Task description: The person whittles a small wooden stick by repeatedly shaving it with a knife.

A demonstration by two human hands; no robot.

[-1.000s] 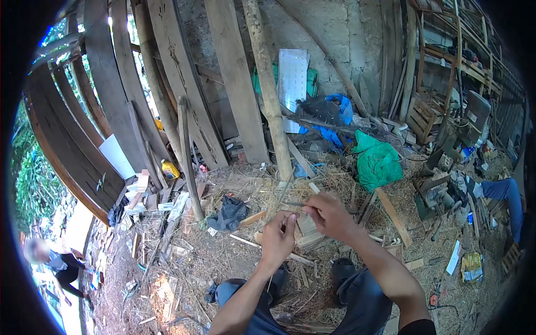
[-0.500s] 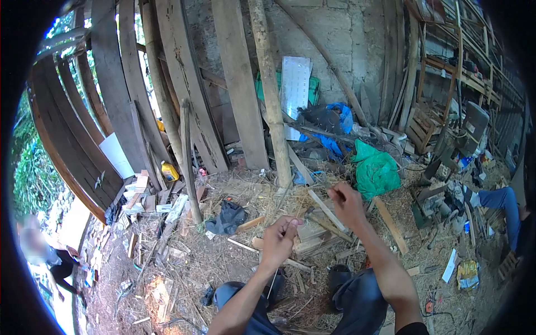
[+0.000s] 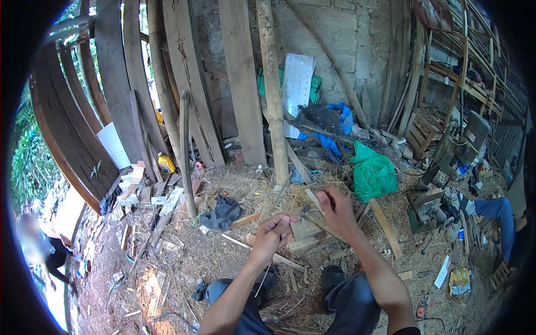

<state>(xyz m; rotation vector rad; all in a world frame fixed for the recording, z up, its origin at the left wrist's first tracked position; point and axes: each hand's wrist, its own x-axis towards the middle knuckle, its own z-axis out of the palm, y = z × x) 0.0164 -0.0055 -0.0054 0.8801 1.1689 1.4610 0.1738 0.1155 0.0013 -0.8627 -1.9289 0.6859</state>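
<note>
My left hand point(image 3: 269, 237) is closed, thumb against the fingers, in front of my knees. A thin pale strip point(image 3: 262, 282) runs down from below it toward my lap. To its right, my right hand point(image 3: 336, 212) is raised with the fingers curled in toward the thumb; whatever it may hold is too small to make out. The two hands are apart. Between and below them lies a hammer point(image 3: 305, 211), its handle slanting over a stack of wood pieces point(image 3: 307, 237) on the ground. My dark shoes point(image 3: 333, 274) stand just this side of the stack.
Straw and wood scraps cover the ground. A green sack point(image 3: 374, 172), a black plastic bag point(image 3: 222, 213) and a wooden post point(image 3: 273, 100) stand beyond my hands. Planks point(image 3: 240, 84) lean on the wall. One person point(image 3: 50, 254) is at far left; another person's leg point(image 3: 496, 211) shows at right.
My right hand has shifted slightly left and down, nearer my left hand, and has turned a little. My left hand stays closed. The view has tilted slightly.
</note>
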